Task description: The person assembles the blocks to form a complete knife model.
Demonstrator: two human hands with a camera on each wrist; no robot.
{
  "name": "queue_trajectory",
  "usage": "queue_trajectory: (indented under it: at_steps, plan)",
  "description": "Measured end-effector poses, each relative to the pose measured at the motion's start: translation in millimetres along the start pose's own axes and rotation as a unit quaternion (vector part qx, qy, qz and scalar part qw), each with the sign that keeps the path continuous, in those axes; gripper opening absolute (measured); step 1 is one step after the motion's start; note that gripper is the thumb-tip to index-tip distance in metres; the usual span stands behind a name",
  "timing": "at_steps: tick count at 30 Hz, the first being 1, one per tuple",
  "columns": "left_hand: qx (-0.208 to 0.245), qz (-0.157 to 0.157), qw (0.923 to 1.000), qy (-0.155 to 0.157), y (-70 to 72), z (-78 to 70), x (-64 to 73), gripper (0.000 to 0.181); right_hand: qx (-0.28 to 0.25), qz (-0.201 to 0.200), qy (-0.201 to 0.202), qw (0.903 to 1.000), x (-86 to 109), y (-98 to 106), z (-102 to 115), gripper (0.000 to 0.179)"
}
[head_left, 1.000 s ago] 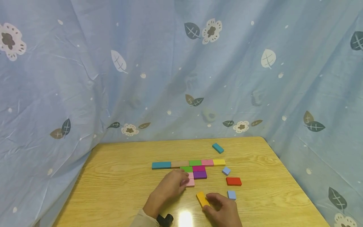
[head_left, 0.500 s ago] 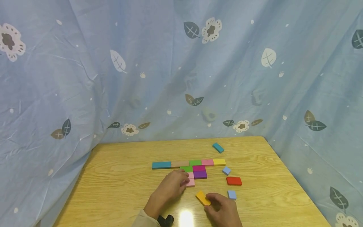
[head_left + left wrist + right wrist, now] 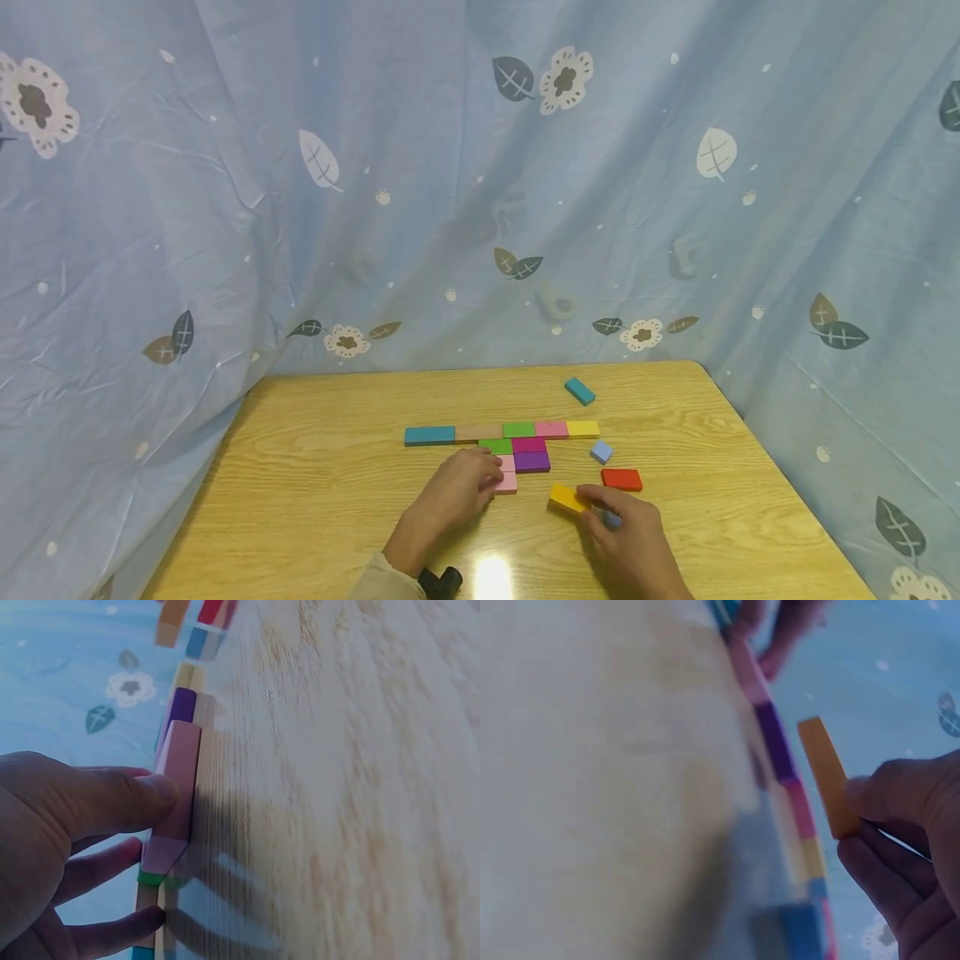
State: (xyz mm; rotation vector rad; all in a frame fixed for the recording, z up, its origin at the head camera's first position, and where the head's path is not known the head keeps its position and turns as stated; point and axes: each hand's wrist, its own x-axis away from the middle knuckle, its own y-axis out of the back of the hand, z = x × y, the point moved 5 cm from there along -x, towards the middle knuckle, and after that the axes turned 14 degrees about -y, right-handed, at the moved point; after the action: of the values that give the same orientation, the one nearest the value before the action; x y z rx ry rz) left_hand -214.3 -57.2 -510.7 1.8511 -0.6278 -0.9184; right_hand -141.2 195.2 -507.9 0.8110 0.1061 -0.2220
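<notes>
My right hand pinches an orange-yellow wooden block by one end, between thumb and fingers. In the right wrist view this orange block appears raised over the table. My left hand is at the left side of a flat cluster of blocks. Its thumb lies against the near face of a pink block, with the fingers on the far side. Next to the pink blocks lie a purple block, a magenta block and a green block.
Behind the cluster runs a row with a teal block, a tan one, a green one, a pink one and a yellow block. A red block and a small blue block lie right; another teal block is farther back.
My right hand has moved right and slightly away from me with the orange block, which has turned more sideways. It now partly covers the nearer blue block. My left hand stays put.
</notes>
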Motion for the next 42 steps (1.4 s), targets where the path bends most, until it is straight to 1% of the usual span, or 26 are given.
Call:
queue_trajectory:
  at_steps: [3, 6, 10, 13, 16, 22, 26, 31, 38, 42]
  plan:
    - [0.002, -0.002, 1.0, 0.002, 0.0, 0.6, 0.1, 0.011, 0.002, 0.001, 0.046, 0.999, -12.3, 8, 2, 0.037]
    - [0.002, -0.002, 1.0, 0.004, -0.3, 0.8, 0.1, 0.011, 0.002, 0.017, 0.085, 0.9962, -24.2, 10, 5, 0.038]
    - [0.001, 0.001, 1.0, 0.008, -0.2, 0.4, -0.5, 0.013, 0.005, 0.045, 0.128, 0.9907, -38.9, 4, 12, 0.037]
    - [0.003, 0.0, 0.9999, 0.012, 0.5, -0.5, -1.1, 0.014, 0.007, 0.07, 0.167, 0.9834, -48.6, -4, 17, 0.035]
    - [0.009, -0.001, 0.9998, 0.015, 0.8, -1.4, -1.5, 0.014, 0.015, 0.092, 0.193, 0.9767, -56.2, -11, 21, 0.033]
    - [0.012, 0.001, 0.9997, 0.02, 0.3, -1.7, -2.1, 0.015, 0.024, 0.132, 0.212, 0.9681, -64.1, -25, 21, 0.03]
    - [0.013, 0.004, 0.9997, 0.021, 1.0, -1.2, -1.7, 0.015, 0.02, 0.144, 0.217, 0.9654, -65.4, -32, 20, 0.028]
    - [0.011, 0.001, 0.9998, 0.018, 1.8, -1.0, -2.3, 0.015, 0.016, 0.137, 0.222, 0.9653, -65.1, -36, 19, 0.029]
    - [0.01, -0.004, 0.9998, 0.015, 1.9, -1.8, -2.8, 0.014, 0.02, 0.12, 0.245, 0.962, -63.7, -39, 20, 0.032]
    - [0.01, 0.0, 0.9998, 0.018, 0.2, -1.8, -2.6, 0.015, 0.019, 0.115, 0.245, 0.9626, -63.2, -41, 19, 0.031]
